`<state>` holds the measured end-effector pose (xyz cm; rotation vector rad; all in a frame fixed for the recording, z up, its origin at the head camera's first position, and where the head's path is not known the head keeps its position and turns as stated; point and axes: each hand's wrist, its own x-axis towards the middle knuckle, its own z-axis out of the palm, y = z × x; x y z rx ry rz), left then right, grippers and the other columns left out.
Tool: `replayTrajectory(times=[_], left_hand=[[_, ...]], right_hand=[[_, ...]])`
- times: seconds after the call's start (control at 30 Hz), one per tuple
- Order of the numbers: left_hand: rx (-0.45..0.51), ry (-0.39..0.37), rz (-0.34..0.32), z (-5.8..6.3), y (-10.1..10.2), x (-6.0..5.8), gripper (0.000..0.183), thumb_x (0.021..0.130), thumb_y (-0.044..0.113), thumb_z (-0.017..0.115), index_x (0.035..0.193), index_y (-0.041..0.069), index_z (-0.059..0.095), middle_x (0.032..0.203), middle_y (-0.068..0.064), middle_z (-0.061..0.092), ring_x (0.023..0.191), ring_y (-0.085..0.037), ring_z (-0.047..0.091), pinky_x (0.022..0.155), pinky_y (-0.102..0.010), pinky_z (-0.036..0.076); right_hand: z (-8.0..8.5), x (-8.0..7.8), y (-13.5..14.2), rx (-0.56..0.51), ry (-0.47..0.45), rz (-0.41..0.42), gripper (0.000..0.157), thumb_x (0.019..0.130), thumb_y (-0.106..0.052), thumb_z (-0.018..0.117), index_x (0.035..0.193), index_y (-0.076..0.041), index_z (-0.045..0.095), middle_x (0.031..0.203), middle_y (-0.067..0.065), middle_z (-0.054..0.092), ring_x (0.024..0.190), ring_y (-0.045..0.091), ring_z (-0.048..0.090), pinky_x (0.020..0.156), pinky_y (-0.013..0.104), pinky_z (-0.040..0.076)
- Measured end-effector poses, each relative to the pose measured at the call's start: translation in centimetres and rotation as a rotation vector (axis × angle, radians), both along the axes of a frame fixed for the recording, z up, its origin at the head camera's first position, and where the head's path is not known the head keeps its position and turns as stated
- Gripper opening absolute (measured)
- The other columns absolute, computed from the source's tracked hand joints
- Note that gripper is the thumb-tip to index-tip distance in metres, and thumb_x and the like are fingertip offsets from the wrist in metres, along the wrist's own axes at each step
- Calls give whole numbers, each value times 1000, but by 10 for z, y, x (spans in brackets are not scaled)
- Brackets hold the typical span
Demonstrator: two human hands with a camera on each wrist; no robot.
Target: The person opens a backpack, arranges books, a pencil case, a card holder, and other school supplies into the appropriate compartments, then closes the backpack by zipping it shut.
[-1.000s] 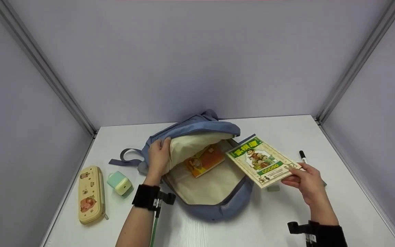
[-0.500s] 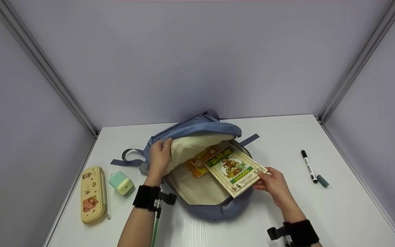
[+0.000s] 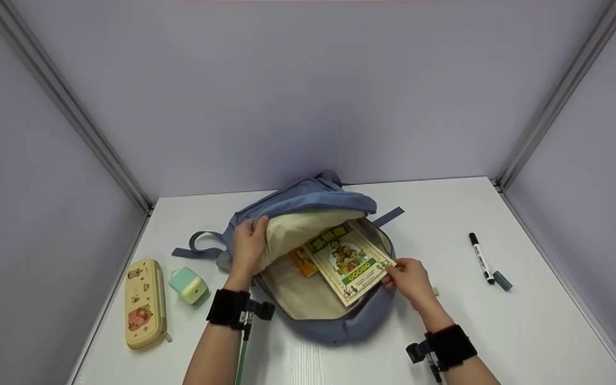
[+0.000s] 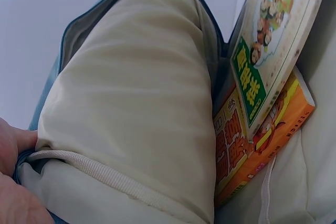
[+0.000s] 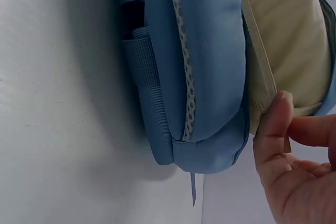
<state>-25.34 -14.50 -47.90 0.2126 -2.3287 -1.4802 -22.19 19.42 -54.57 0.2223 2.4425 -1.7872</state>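
A blue backpack (image 3: pixel 335 332) with a cream lining lies unzipped on the white table. My left hand (image 3: pixel 248 247) grips the left edge of its raised flap (image 3: pixel 302 227), thumb and fingers folded over the fabric. With my right hand (image 3: pixel 410 278) I pinch the lower right corner of a cream and green book (image 3: pixel 348 262), which tilts into the bag's opening. Beneath it an orange book (image 4: pixel 273 135) rests inside the bag, partly covered. In the right wrist view the pinched book (image 5: pixel 262 56) shows only its thin edge, beside the bag's side.
At left lie a yellow pencil case (image 3: pixel 145 303) and a mint and yellow box-like item (image 3: pixel 189 286). A black and white marker (image 3: pixel 481 258) and a small dark green block (image 3: pixel 502 280) are at right. A small pale object (image 3: pixel 436 291) shows behind the right wrist.
My right hand has carried the cream and green book leftward from beside the backpack into its opening, over the orange book. My left hand keeps its grip on the flap.
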Motion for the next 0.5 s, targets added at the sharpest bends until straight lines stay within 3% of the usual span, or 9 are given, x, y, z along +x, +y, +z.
replayTrajectory(times=[0.3, 0.5], left_hand=[[20, -12, -29, -1, 0, 2, 39, 100, 24, 57, 66, 12, 44, 62, 0, 38, 59, -18, 41, 59, -31, 34], [-6, 7, -43, -2, 0, 2, 40, 101, 24, 56, 65, 12, 42, 58, 1, 37, 55, -17, 39, 57, -31, 34]], right_hand=[[-7, -18, -23, 79, 121, -43, 23, 90, 6, 62, 109, 18, 57, 77, 17, 67, 58, 22, 69, 54, 25, 55], [-9, -28, -35, 68, 105, -12, 22, 91, 6, 61, 109, 19, 59, 77, 18, 69, 63, 26, 71, 60, 31, 57]])
